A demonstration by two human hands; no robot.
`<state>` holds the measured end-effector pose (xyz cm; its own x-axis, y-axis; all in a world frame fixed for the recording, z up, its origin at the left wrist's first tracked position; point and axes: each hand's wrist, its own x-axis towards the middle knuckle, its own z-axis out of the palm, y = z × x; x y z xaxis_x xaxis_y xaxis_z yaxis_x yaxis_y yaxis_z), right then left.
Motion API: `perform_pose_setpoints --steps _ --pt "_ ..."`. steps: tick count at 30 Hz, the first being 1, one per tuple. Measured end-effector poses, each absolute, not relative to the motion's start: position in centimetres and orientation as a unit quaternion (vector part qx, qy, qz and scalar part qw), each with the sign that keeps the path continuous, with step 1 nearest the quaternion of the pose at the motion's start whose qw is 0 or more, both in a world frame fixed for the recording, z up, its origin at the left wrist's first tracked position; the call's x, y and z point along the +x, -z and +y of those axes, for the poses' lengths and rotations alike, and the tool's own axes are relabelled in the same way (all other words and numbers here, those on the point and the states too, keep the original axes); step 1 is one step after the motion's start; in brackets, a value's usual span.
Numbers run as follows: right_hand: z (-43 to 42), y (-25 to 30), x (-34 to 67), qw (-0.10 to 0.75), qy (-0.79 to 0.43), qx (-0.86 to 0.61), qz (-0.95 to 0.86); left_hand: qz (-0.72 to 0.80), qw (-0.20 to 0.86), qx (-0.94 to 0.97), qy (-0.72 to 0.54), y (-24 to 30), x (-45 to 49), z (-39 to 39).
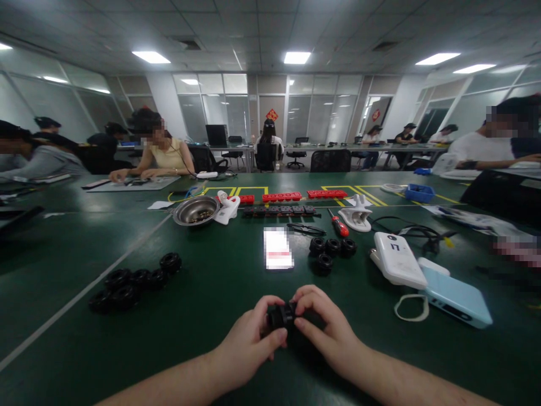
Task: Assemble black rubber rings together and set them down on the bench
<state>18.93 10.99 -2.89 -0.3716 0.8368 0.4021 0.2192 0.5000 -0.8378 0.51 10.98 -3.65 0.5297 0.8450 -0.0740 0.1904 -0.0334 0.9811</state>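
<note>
Close in front of me, a black cylindrical plastic fitting (282, 316) with ridges is held between both hands. My left hand (253, 338) has its thumb and fingers closed around the left end. At the right end, my right hand (323, 324) grips it between thumb and fingertips, which partly cover it. Similar black ring-shaped fittings lie in two groups on the green table: several at the left (124, 296) and several more (333, 246) beyond my right hand. A lit phone screen (278, 249), blurred out, lies just past my hands.
A metal bowl (196, 211) with small parts stands at the back left. Red trays (281, 197) and a black strip (281, 211) lie behind the phone. At right are a screwdriver (338, 226), a white power bank (399, 260) and a light-blue one (456, 296). People sit at surrounding tables.
</note>
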Motion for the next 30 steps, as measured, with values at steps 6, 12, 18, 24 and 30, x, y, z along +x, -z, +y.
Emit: perform_pose_setpoints --steps 6,12,18,24,30 --pt "11.0 3.4 18.6 0.440 -0.407 -0.389 -0.700 0.367 0.586 0.659 -0.297 3.5 0.4 11.1" --pt "11.6 3.0 19.0 0.318 -0.426 -0.408 -0.742 0.365 0.603 0.640 -0.306 3.5 0.5 11.1" --pt "11.4 3.0 18.9 0.326 -0.404 -0.412 -0.749 0.400 0.527 0.671 -0.335 3.1 0.4 11.1" --pt "11.2 2.9 18.8 0.328 -0.411 -0.410 -0.745 0.436 0.540 0.629 -0.349 3.1 0.3 11.3" --pt "10.6 3.0 18.8 0.340 -0.324 -0.372 -0.801 0.425 0.589 0.590 -0.353 4.5 0.4 11.8"
